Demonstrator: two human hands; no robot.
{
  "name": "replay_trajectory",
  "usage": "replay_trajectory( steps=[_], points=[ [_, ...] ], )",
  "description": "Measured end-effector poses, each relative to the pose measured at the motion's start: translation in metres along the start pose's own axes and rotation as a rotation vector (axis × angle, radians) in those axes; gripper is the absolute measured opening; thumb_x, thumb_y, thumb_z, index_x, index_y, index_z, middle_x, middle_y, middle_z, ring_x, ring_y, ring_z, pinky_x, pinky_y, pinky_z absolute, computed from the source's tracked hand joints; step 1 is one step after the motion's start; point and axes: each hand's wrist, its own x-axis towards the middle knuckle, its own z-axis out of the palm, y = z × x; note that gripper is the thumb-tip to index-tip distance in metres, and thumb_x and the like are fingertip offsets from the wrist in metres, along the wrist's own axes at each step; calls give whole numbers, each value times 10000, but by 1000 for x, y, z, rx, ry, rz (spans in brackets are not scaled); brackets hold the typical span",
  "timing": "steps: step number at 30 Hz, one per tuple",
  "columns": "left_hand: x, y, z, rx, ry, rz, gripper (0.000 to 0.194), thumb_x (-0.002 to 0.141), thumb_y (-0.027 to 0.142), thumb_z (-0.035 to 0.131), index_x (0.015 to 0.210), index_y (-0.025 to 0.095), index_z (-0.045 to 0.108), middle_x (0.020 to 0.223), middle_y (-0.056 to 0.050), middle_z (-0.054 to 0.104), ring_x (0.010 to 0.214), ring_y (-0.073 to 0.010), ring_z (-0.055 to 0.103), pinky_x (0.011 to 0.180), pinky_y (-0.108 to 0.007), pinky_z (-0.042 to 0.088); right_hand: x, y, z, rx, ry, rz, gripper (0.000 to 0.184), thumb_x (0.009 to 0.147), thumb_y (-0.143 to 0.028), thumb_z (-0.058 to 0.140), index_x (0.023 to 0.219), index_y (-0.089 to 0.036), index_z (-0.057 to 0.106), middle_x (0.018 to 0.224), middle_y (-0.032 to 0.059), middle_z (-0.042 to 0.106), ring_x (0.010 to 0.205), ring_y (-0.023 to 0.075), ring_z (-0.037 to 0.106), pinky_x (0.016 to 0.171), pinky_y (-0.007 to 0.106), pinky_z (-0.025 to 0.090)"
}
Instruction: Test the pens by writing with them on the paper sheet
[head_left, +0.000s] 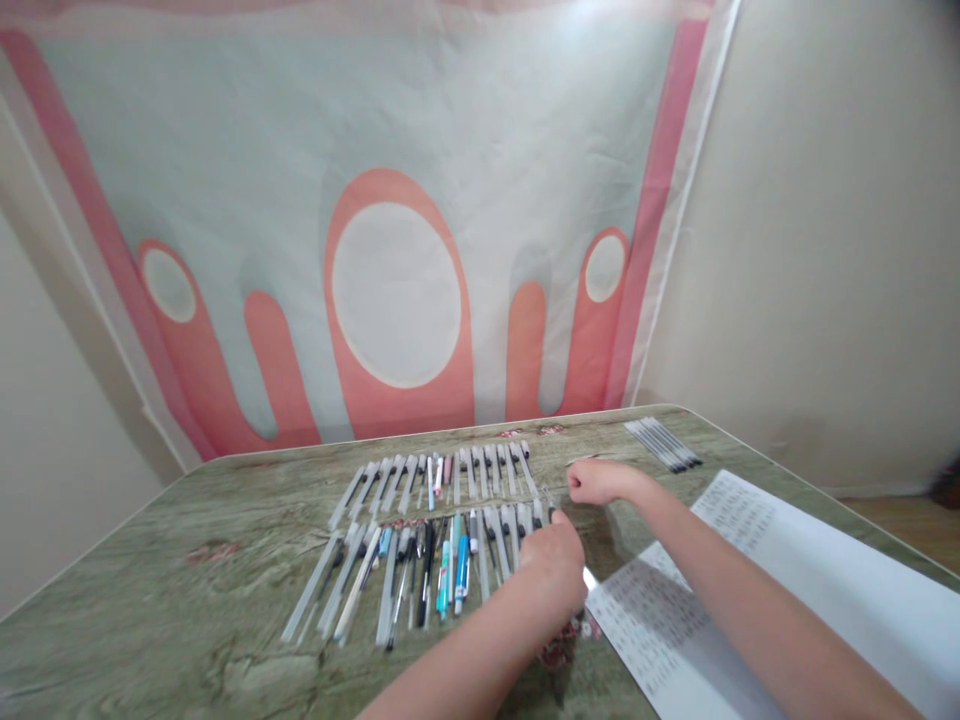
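Observation:
My left hand (553, 562) is closed at the right end of the front row, its fingers on a pen (553, 514) whose dark clip end shows above them; the rest is hidden. Just beyond it, my right hand (598, 482) is curled, thumb and fingers together, and whatever it may hold cannot be made out. A small clear piece (547, 494) lies between the hands. Side by side in the front row are several pens, among them a teal pen (443, 580) and a blue pen (461, 575). Behind them runs a back row of mostly translucent pens (386, 485).
Several grey pens with black tips (663, 445) lie together at the back right. White paper sheets (817, 560) with rows of writing rest under my right forearm. The wood-patterned table (187, 600) meets a hanging cloth (247, 130) at its far edge.

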Motion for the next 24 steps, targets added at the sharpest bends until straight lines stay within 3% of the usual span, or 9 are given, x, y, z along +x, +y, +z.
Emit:
replay_trajectory(
  steps=[8,13,17,20,24],
  points=[
    [-11,8,6,61,42,-5,785,537,60,658,1247,21,327,953,-222,610,897,-323,587,741,-398,481,-1,13,-5,58,51,-3,141,561,-137,485,488,-127,606,458,22,565,422,93,437,427,201,265],
    [-17,10,3,29,11,-12,736,501,66,667,1188,17,407,953,-223,610,897,-328,586,752,-387,473,2,22,-5,142,117,17,110,551,-127,505,476,-133,586,466,15,564,452,97,455,447,200,277],
    [-14,-1,3,-47,57,60,498,501,131,631,993,79,571,922,-184,626,852,-303,597,711,-350,468,7,28,-6,256,217,35,82,590,-145,519,559,-133,593,544,19,595,522,106,495,484,193,317],
    [-1,-20,-2,-176,147,130,228,547,196,568,756,128,631,763,-99,645,711,-226,595,614,-279,444,9,30,-10,380,269,42,125,675,-202,485,628,-129,575,553,16,584,504,98,499,468,184,343],
    [27,-46,-14,-478,285,236,167,599,226,514,680,119,613,578,-11,567,554,-120,500,497,-198,353,9,25,-13,558,288,28,205,785,-265,373,734,-137,525,657,33,613,511,88,536,447,174,394]
  ],
)
